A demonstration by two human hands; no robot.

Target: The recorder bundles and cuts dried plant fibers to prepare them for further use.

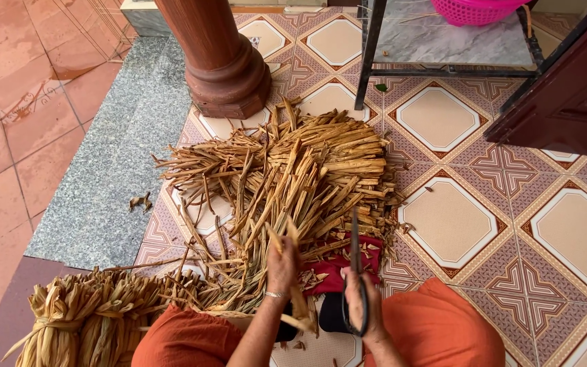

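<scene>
My left hand (282, 266) grips a strip of dried tan plant stalk (298, 292) that runs down past my wrist, which wears a thin bangle. My right hand (360, 306) is closed around the handles of dark scissors (355, 246), their blades pointing up and away from me. A large loose pile of dried stalks (293, 177) lies on the patterned tile floor just beyond both hands. A red cloth (338, 268) with cut scraps on it lies between my knees, which are covered in orange fabric.
A tied bundle of dried stalks (83, 316) lies at the lower left. A round reddish-brown column (222, 61) stands behind the pile. A metal-framed stand (443, 41) holds a pink basket (477, 10). A dark wooden door (565, 95) is at the right.
</scene>
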